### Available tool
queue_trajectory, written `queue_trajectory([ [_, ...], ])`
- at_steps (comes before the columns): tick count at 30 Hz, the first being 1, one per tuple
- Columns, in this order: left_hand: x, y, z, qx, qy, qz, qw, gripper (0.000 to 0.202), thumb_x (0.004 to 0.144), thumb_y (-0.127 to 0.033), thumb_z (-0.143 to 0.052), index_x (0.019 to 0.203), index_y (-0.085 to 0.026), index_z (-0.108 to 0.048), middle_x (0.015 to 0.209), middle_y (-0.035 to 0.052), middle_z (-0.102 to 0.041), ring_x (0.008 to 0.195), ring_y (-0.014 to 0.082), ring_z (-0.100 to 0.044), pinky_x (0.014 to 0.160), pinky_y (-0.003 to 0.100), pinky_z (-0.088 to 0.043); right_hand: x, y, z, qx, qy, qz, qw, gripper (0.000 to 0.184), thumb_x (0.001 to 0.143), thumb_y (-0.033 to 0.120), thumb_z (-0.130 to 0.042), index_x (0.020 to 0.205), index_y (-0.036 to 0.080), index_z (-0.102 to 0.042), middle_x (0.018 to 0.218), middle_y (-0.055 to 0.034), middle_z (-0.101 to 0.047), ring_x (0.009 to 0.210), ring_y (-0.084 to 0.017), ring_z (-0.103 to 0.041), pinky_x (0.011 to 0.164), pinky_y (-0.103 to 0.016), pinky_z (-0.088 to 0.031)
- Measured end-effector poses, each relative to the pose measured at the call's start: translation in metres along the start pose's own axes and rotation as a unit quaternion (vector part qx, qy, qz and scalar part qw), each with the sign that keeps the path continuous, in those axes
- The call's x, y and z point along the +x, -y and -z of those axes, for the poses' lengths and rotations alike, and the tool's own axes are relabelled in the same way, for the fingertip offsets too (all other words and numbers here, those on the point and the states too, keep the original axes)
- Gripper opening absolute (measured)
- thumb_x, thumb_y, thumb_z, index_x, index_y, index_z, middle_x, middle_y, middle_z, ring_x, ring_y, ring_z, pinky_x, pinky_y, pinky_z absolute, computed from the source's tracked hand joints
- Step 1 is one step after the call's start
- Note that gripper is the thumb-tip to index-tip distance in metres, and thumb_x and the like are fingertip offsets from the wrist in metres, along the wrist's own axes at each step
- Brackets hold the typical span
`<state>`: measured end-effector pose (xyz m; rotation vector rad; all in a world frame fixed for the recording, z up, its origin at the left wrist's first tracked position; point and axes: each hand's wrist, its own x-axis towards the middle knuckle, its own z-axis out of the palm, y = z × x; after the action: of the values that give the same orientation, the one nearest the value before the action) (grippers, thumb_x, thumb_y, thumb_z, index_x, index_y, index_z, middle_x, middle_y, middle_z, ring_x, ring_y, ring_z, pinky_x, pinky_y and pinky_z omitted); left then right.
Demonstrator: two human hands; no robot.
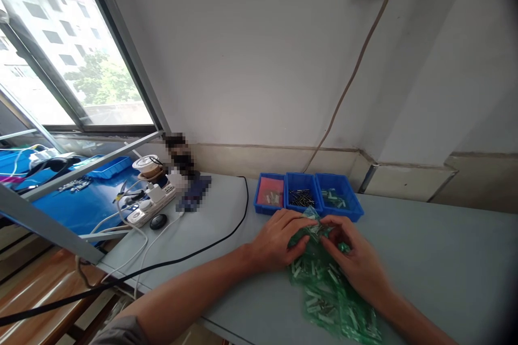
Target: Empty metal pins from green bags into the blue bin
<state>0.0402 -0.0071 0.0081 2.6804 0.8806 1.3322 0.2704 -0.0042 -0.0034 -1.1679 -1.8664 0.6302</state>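
With the fingers of our left hand (273, 240) and right hand (358, 256) pinching the top green bag (313, 253) above the table (441, 264), just before the blue trays (356, 209), we could spill its silvery pieces (298, 268) if our pinch slackens.

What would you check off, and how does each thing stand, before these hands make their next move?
1. Left hand on the green plastic: ok, fingers hold its upper part.
2. Right hand on it too: ok, thumb and fingers grip opposite the left hand.
3. An opening in the plastic: cannot tell, the fingers hide much of the top.
4. Blue bins upright: ok, three stand side by side just beyond the hands.
5. Middle bin holding only one kind of piece: cannot tell, its dark metal pieces are too small.
6. Black cable apart from the plastic: ok, it lies off to the left.
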Motion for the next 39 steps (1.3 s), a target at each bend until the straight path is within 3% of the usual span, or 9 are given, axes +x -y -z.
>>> queue_trajectory([
  [19, 0.0, 0.001, -0.002, 0.019, -0.004, -0.002, 1.0, 0.038, 0.105, -0.03, -0.054, 0.14, -0.017, -0.054, 0.124, 0.0135, -0.071, 0.112, 0.0257, -0.066, 0.095, 0.04, -0.053, 0.001, -0.01, -0.003, 0.009, 0.003, 0.001, 1.0, 0.026, 0.098, 0.041, -0.06, 0.12, 0.027, -0.061, 0.08, 0.0002, -0.065, 0.072, -0.022, -0.067, 0.069, -0.032, -0.054],
  [39, 0.0, 0.001, 0.0, 0.009, 0.012, 0.012, 1.0, 0.038, 0.106, -0.028, -0.054, 0.142, -0.017, -0.054, 0.126, 0.0129, -0.07, 0.115, 0.0258, -0.064, 0.097, 0.041, -0.052, -0.001, 0.004, -0.005, 0.022, -0.025, -0.019, 0.999, 0.028, 0.094, 0.045, -0.061, 0.114, 0.026, -0.066, 0.079, 0.0008, -0.066, 0.07, -0.021, -0.065, 0.068, -0.031, -0.052],
])
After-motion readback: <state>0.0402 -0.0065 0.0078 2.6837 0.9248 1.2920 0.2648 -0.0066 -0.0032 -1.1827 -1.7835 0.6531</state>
